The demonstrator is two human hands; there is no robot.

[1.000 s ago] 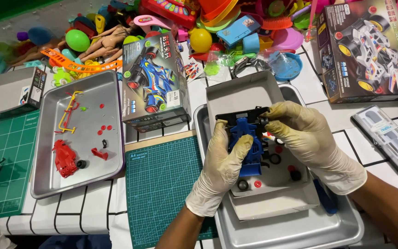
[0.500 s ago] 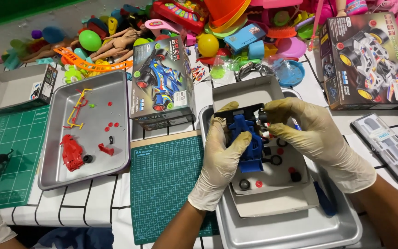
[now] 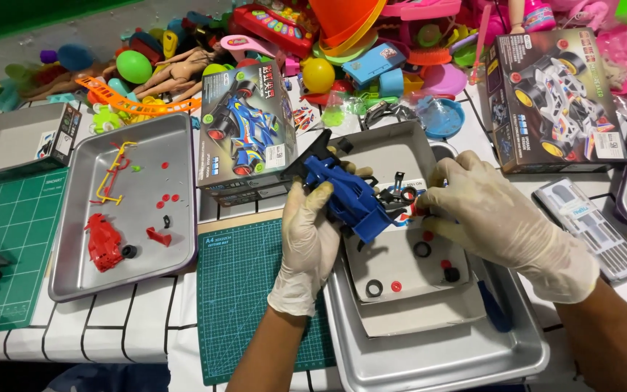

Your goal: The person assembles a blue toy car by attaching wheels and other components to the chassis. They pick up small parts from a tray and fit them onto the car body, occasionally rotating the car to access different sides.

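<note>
Two gloved hands, assembly step: left hand (image 3: 312, 239) clasps blue toy car body (image 3: 350, 199) above white box tray (image 3: 404, 265); right hand (image 3: 502, 221) pinches small part beside it, likely needing careful fitting next.

blue toy car body (image 3: 353, 202), cream-gloved hands (image 3: 312, 236), green cutting mat (image 3: 244, 305)

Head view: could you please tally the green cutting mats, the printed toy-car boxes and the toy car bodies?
Green cutting mats: 2
Printed toy-car boxes: 2
Toy car bodies: 2, the blue body and the red body
Total: 6
</note>
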